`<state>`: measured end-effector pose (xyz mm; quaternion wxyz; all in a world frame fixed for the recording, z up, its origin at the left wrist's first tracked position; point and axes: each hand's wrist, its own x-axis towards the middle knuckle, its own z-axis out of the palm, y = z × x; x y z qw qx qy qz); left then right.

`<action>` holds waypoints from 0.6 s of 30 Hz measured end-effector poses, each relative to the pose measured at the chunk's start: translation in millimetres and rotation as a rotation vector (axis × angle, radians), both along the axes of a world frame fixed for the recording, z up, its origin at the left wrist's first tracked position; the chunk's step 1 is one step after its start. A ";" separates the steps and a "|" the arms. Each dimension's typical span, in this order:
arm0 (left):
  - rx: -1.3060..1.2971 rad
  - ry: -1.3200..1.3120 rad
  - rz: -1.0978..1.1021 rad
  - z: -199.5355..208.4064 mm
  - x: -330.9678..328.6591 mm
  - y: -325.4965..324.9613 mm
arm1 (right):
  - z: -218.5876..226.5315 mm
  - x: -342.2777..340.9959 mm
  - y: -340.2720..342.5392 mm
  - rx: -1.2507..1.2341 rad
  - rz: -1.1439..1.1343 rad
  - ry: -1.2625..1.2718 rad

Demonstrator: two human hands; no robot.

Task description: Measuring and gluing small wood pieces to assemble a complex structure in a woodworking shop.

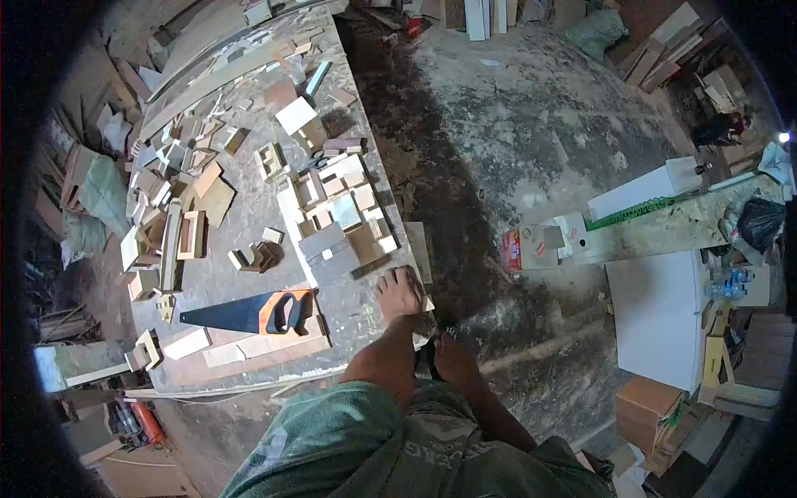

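Note:
My left hand [398, 295] lies palm down at the table's right edge, fingers spread, holding nothing I can see. Just beyond it sits a cluster of small wooden blocks and box-like pieces [363, 199] on a pale board, with a grey flat piece [327, 251] at its near corner. My right hand [455, 357] hangs low beside the table corner, next to something dark; its fingers are too unclear to read. To the left of my left hand, a handsaw [241, 314] with a dark blade and orange-and-black handle rests across flat wood strips [266, 342].
Wood offcuts [170, 178] crowd the table's left side. Scissors [316, 158] lie beyond the cluster. At right stand a narrow bench [647, 236] with a green coiled hose [627, 212], a white panel [656, 315] and a cardboard box [647, 407]. A red tool [148, 423] is at lower left.

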<state>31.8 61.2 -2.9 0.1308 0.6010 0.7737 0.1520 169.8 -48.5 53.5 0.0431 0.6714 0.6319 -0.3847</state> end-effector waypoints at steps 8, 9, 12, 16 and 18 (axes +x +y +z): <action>-0.047 0.008 -0.026 10.1 0.3 -1.4 | 20.7 -1.3 -11.0 0.074 0.021 0.006; -0.018 0.011 -0.009 8.2 0.0 -1.6 | 11.0 1.2 -11.3 0.096 0.014 -0.011; -0.072 -0.061 -0.009 20.7 7.4 0.2 | 10.5 4.0 6.2 0.104 0.020 -0.008; 0.026 -0.012 0.008 4.9 -2.6 -3.7 | 45.2 -6.2 25.3 0.078 0.060 0.045; -0.001 0.004 -0.012 9.9 2.0 -2.6 | 40.9 -3.5 17.5 0.182 0.034 0.078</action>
